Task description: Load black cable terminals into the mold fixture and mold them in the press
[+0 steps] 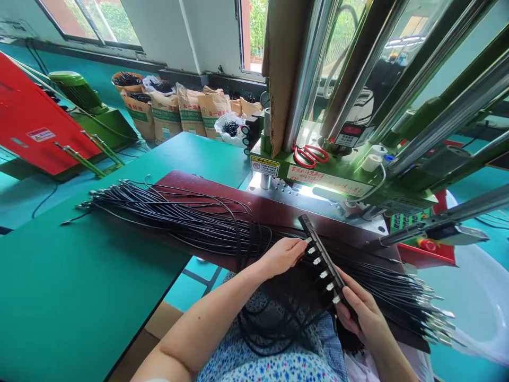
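Note:
My right hand (pixel 360 305) is closed around the lower end of a long dark bar-shaped fixture (pixel 324 253), held tilted above my lap. Several small silvery connectors (pixel 323 274) sit in a row along its left edge. At the fixture's upper part, the fingers of my left hand (pixel 283 255) pinch one of these connectors. Black cables (pixel 266 331) hang in loops from the fixture over my lap. To the left a large bundle of black cables (pixel 186 215) lies across the brown board (pixel 191 183). Another bundle with metal plug ends (pixel 429 313) lies at the right.
A green press machine (pixel 330 180) with tall steel columns stands right ahead, red scissors (pixel 310 156) lying on it. Green tabletop (pixel 79 297) stretches left. By the wall stand several paper sacks (pixel 191 111). A red emergency button (pixel 427 244) and a white tub (pixel 481 302) are at the right.

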The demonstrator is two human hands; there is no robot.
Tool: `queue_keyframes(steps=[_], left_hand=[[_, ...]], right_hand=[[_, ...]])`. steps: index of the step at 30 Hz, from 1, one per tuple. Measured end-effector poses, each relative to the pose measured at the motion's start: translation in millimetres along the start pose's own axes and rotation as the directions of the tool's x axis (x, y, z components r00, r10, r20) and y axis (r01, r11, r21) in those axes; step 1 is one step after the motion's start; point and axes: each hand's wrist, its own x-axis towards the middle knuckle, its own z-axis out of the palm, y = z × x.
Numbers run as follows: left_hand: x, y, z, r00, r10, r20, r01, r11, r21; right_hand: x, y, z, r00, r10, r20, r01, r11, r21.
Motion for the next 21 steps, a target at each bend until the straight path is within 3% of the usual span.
queue_keyframes(steps=[12, 21], left_hand=[[4.4, 1.2, -5.8, 1.000, -0.028, 0.006, 0.028, 0.999, 0.028], [-1.2, 0.7, -13.1, 1.000, 0.003, 0.001, -0.003, 0.982, 0.188]], right_hand=[[-0.3, -3.0, 6.8, 0.999, 0.002, -0.054, 0.000, 0.999, 0.036], [-1.5, 1.1, 12.0, 0.990, -0.140, -0.021, 0.128, 0.950, -0.284]])
